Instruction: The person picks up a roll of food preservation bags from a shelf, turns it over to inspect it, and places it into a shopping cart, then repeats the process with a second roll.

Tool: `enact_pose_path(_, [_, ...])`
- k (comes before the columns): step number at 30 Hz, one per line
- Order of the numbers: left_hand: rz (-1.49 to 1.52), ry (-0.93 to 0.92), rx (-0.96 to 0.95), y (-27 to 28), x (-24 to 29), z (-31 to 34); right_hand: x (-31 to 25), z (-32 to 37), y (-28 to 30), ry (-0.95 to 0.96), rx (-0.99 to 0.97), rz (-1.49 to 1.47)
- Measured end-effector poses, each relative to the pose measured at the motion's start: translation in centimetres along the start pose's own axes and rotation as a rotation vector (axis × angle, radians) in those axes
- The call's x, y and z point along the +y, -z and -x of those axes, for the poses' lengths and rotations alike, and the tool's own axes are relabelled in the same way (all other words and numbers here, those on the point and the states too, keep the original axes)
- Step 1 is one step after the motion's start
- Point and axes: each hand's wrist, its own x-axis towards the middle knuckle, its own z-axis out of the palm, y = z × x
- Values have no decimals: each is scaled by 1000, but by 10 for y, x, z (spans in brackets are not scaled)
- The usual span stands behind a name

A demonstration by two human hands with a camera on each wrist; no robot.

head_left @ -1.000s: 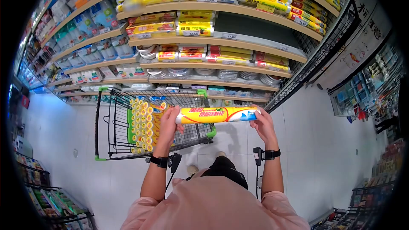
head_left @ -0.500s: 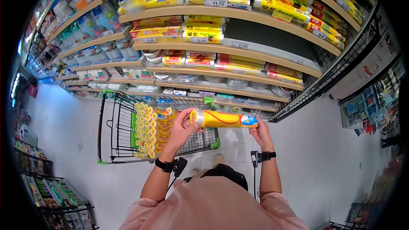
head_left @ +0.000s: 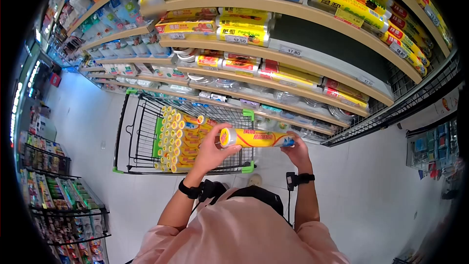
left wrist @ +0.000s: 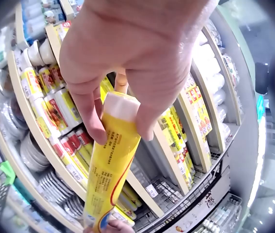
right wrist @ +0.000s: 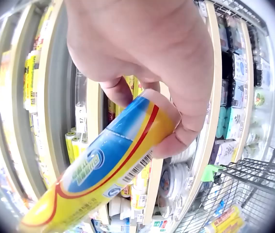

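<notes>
A yellow roll (head_left: 259, 138) with a blue patch at one end is held level in front of the body. The left hand (head_left: 214, 150) grips its white-rimmed left end; in the left wrist view, thumb and fingers of the left hand (left wrist: 132, 63) pinch that end of the roll (left wrist: 110, 165). At the blue end, the right hand (head_left: 297, 152) holds on, and in the right wrist view the right hand (right wrist: 152, 63) has thumb and fingers around the roll's tip (right wrist: 103, 160). Many similar rolls (head_left: 188, 142) lie stacked in the cart, their round ends facing left.
The wire shopping cart (head_left: 141, 151) with green corners stands left of centre, against the shelving. Shelves (head_left: 293, 54) carry yellow rolls, boxes and stacked plates. A low rack (head_left: 68, 190) stands at the left; hanging goods (head_left: 435, 151) are at the right. Floor (head_left: 351, 190) shows behind and right.
The head view has turned, so shelves and cart sit differently in it. The roll has tilted to show its left end face, and the left hand has shifted its grip. Both hands still hold the roll.
</notes>
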Motion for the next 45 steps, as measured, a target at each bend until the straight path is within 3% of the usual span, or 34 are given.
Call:
enact_pose_path(5, [-45, 134, 53, 38, -36, 2, 14, -9, 3, -52, -79, 110])
enact_pose_path(10, [110, 227, 225, 72, -34, -3, 27, -9, -18, -166, -105, 338])
enact_pose_path(14, [-90, 227, 293, 116, -36, -12, 37, -10, -17, -140, -55, 419])
enact_pose_path(18, [-535, 157, 306, 173, -90, -18, 37, 4, -27, -115, 18, 411])
enact_pose_path(20, [-604, 190, 272, 188, -112, -18, 41, 8, -33, -112, 54, 424])
enact_pose_path(23, [-616, 317, 270, 196, -121, -11, 48, 9, -39, -115, 110, 435])
enact_pose_path(25, [-750, 389, 262, 211, -167, -8, 56, 8, -40, -123, 153, 453])
enact_pose_path(27, [-742, 371, 298, 223, -207, -7, 60, 11, -50, -129, 182, 491])
enact_pose_path(32, [-664, 435, 296, 228, -247, -17, 80, 24, -48, -153, 262, 554])
enact_pose_path(34, [-663, 473, 297, 222, -248, -28, 84, 28, -50, -160, 298, 570])
enact_pose_path(37, [-428, 498, 300, 216, -239, -41, 93, 38, -50, -158, 354, 566])
enact_pose_path(38, [-536, 563, 260, 216, -233, -48, 97, 40, -51, -152, 365, 558])
enact_pose_path(45, [-750, 383, 130, 243, -332, -80, 121, 60, -71, -138, 441, 536])
